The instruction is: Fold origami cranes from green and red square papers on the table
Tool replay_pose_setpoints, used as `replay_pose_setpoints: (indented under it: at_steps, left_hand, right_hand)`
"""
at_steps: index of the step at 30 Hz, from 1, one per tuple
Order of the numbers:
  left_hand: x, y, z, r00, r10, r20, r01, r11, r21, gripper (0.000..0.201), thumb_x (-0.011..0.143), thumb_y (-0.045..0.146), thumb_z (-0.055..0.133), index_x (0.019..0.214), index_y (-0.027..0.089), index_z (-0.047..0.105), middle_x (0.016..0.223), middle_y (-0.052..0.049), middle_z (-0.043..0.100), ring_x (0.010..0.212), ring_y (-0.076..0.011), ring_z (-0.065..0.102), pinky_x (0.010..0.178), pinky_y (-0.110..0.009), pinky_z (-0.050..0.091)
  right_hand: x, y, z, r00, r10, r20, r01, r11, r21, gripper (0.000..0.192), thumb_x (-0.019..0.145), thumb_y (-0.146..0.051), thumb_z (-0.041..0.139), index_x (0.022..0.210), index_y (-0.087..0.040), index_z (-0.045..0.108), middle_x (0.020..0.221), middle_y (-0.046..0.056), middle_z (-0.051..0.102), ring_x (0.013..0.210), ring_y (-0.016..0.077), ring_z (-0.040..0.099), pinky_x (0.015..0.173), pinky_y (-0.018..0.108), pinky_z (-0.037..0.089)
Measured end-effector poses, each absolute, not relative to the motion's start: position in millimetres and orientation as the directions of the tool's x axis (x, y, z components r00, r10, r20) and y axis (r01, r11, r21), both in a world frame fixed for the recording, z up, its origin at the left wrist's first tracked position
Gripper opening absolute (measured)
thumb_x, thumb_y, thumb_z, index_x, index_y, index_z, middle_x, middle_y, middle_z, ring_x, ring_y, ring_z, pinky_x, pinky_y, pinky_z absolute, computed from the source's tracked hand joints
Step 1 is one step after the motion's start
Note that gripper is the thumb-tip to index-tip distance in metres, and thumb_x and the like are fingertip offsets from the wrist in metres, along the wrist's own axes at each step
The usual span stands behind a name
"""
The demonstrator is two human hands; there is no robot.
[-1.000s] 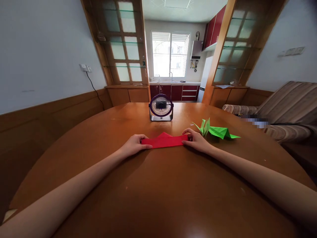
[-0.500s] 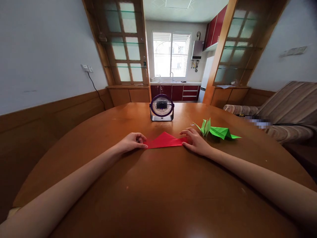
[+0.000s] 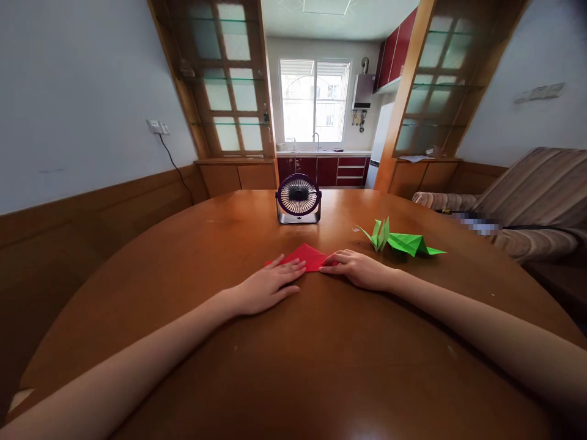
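two hands laid flat on a round, glossy brown wooden tabletop point(image 3: 293, 366), arms stretched forward from the near edge. left hand point(image 3: 268, 286) palm down, fingers spread and unclenched, pressing over the left part of a folded red paper point(image 3: 308, 256); nothing gripped. right hand point(image 3: 360, 269) likewise flat and loose, fingertips on the paper's right edge, not pinching it. red paper lying flat near the middle of the tabletop, between the hands, peak pointing away.

farther back, at centre, a small dark desk fan point(image 3: 298, 198) standing upright, facing the camera. to the right of it, near the right hand but apart, folded green paper figures point(image 3: 403, 242).

around the surface: pale walls with wood panelling below, a wall socket point(image 3: 158, 126) with a black cord hanging on the left, a striped sofa point(image 3: 527, 201) on the right. beyond, wooden glass-paned partitions framing a kitchen with dark red cabinets point(image 3: 342, 170) and a bright window point(image 3: 315, 101).
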State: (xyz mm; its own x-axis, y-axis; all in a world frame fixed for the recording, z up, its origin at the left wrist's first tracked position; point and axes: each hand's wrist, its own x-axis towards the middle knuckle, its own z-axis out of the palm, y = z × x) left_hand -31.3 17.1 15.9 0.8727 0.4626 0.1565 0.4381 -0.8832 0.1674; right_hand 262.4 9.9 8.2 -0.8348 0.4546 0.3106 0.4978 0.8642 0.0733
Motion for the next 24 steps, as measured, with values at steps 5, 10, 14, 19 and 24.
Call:
replay_pose_setpoints:
  at_steps: [5, 10, 14, 19, 24]
  left_hand:
    - [-15.3, 11.1, 9.6, 0.866, 0.486, 0.119, 0.469, -0.871, 0.147, 0.059, 0.098, 0.05, 0.034, 0.149, 0.02, 0.029, 0.153, -0.01, 0.028, 0.143, -0.0209, 0.027, 0.118, -0.044, 0.02]
    - [-16.8, 12.5, 14.4, 0.853, 0.507, 0.126, 0.503, -0.862, 0.065, 0.056, 0.098, 0.049, 0.035, 0.144, 0.019, 0.039, 0.15, -0.009, 0.036, 0.139, -0.0223, 0.035, 0.115, -0.042, 0.029]
    - [-24.6, 13.7, 18.6, 0.844, 0.508, 0.173, 0.52, -0.853, -0.034, 0.045, 0.099, 0.042, 0.036, 0.131, 0.018, 0.056, 0.14, -0.008, 0.051, 0.132, -0.0212, 0.047, 0.112, -0.038, 0.035]
    - [-45.7, 24.3, 19.9, 0.84, 0.473, 0.265, 0.505, -0.861, -0.065, 0.044, 0.099, 0.032, 0.032, 0.098, 0.017, 0.073, 0.117, -0.007, 0.068, 0.115, -0.0189, 0.062, 0.103, -0.033, 0.046]
    - [-57.2, 33.1, 15.3, 0.806, 0.424, 0.412, 0.484, -0.874, -0.046, 0.042, 0.097, 0.031, 0.036, 0.077, 0.018, 0.071, 0.098, -0.006, 0.075, 0.093, -0.0186, 0.071, 0.083, -0.03, 0.055]
  right_hand:
    - [260.1, 11.8, 9.5, -0.861, 0.444, 0.247, 0.493, 0.849, 0.189, 0.047, 0.095, -0.011, 0.042, 0.139, -0.029, 0.048, 0.118, 0.011, 0.06, 0.106, 0.0228, 0.057, 0.091, 0.044, 0.048]
    - [259.8, 11.3, 8.6, -0.859, 0.426, 0.284, 0.487, 0.852, 0.195, 0.043, 0.095, -0.011, 0.04, 0.133, -0.023, 0.054, 0.116, 0.011, 0.062, 0.104, 0.0219, 0.059, 0.09, 0.041, 0.049]
    - [266.3, 9.9, 6.7, -0.838, 0.429, 0.338, 0.508, 0.839, 0.195, 0.034, 0.092, -0.01, 0.042, 0.117, -0.016, 0.065, 0.104, 0.01, 0.067, 0.091, 0.0207, 0.061, 0.082, 0.036, 0.05]
    - [281.9, 12.3, 6.3, -0.823, 0.442, 0.357, 0.533, 0.817, 0.219, 0.03, 0.084, -0.007, 0.045, 0.097, -0.017, 0.07, 0.087, 0.008, 0.066, 0.076, 0.0184, 0.059, 0.072, 0.032, 0.046]
    - [288.9, 14.9, 7.1, -0.823, 0.443, 0.356, 0.539, 0.806, 0.246, 0.024, 0.084, -0.007, 0.044, 0.08, -0.016, 0.066, 0.077, 0.007, 0.061, 0.069, 0.0174, 0.053, 0.067, 0.03, 0.04]
